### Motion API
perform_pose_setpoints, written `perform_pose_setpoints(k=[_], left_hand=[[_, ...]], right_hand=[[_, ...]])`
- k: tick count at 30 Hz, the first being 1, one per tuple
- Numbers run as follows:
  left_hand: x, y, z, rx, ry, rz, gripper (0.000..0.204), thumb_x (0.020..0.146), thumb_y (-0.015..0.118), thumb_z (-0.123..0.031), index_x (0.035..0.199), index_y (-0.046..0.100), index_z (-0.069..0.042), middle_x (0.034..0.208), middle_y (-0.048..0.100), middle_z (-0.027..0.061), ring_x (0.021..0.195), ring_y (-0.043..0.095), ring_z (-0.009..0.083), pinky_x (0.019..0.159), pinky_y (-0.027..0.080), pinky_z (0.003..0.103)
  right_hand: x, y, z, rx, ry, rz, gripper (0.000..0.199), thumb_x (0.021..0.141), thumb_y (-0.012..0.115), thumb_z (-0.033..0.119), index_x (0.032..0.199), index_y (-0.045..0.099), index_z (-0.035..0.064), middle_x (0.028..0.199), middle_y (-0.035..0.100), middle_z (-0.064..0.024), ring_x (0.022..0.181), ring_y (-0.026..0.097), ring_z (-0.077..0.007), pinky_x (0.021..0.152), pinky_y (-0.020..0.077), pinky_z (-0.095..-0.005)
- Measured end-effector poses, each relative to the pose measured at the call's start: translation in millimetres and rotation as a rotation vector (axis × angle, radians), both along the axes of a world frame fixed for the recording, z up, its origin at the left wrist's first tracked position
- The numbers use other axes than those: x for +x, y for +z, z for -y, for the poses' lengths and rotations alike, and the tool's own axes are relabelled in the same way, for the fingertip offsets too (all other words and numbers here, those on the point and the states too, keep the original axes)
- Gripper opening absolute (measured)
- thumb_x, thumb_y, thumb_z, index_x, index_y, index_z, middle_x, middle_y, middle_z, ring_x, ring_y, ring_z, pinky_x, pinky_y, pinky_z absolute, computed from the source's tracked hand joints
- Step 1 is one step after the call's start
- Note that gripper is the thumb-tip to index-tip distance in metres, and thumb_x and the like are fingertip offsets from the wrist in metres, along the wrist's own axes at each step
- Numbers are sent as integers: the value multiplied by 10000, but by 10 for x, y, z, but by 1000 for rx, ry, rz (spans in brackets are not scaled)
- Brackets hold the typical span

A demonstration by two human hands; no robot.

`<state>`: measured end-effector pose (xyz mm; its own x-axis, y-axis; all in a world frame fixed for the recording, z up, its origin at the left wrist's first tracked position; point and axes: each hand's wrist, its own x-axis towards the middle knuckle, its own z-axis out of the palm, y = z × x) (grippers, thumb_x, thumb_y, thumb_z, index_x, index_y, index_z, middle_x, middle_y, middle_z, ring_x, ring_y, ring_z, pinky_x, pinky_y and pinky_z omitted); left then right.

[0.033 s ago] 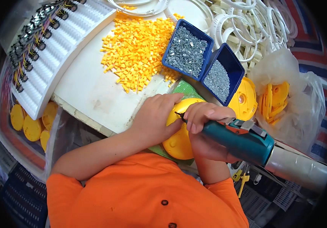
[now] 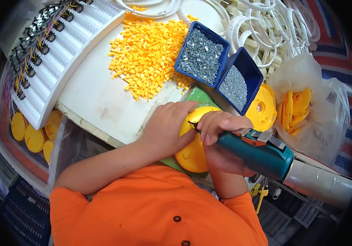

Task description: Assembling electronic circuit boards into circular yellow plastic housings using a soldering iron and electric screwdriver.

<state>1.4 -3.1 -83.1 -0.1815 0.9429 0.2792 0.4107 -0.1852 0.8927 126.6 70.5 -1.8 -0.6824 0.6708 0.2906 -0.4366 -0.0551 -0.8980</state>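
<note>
A round yellow plastic cover (image 2: 193, 156) sits in front of my body on a green pad (image 2: 202, 96). My left hand (image 2: 164, 126) grips the cover's left side, with the thumb lying across it toward the middle. In my right hand (image 2: 224, 126) is a teal electric screwdriver (image 2: 253, 153), held nearly level. Its dark bit points left over the cover, close to my left thumb and index finger. I cannot tell whether the tip touches anything. Part of the cover is hidden under both hands.
Beyond the hands lie a heap of small yellow pieces (image 2: 149, 57) and two blue bins (image 2: 221, 61) of metal screws. More yellow covers (image 2: 262, 107) and a plastic bag (image 2: 327, 119) are at right. A white foam tray (image 2: 75, 45) with wired parts stands left; white rings (image 2: 262, 37) lie behind.
</note>
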Motion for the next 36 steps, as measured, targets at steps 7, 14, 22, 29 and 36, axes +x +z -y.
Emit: perform_pose_setpoints(k=[7,14,22,29,36], left_hand=[[-11,15,-18,10,-11,-43,618,764,773,-173,1315,518,-55,1057,625,133,992,610,330,860,467,430],[13,188,-340,-32,-143,-123,527,801,763,-215,1258,569,-38,1136,645,142,1048,605,355,905,478,451],[124,190,-619,-107,-207,-103,432,812,746,-204,1182,597,-38,1060,670,173,1040,623,357,908,492,442],[110,171,-618,-84,-222,-110,413,818,742,-212,1164,596,-41,1080,665,164,1051,614,359,917,483,446],[15,306,-568,-120,-294,-195,365,828,731,-201,1131,614,-35,1085,638,160,1044,599,362,911,478,455]], right_hand=[[42,57,76,-8,-86,118,825,874,468,762,1259,594,43,754,617,-114,661,583,-249,713,463,-409],[337,152,-360,116,-240,-122,965,847,394,809,1364,526,5,807,631,-124,721,580,-252,759,451,-397],[298,-158,-494,5,-321,-125,956,814,415,831,1170,601,-36,767,622,-126,686,577,-230,693,457,-374],[292,-272,-473,43,-252,-155,1008,812,403,847,1211,588,-59,797,625,-143,716,585,-242,696,463,-381],[636,261,-391,55,-337,-144,1057,818,389,856,1374,505,-35,786,627,-95,723,577,-224,742,451,-373]])
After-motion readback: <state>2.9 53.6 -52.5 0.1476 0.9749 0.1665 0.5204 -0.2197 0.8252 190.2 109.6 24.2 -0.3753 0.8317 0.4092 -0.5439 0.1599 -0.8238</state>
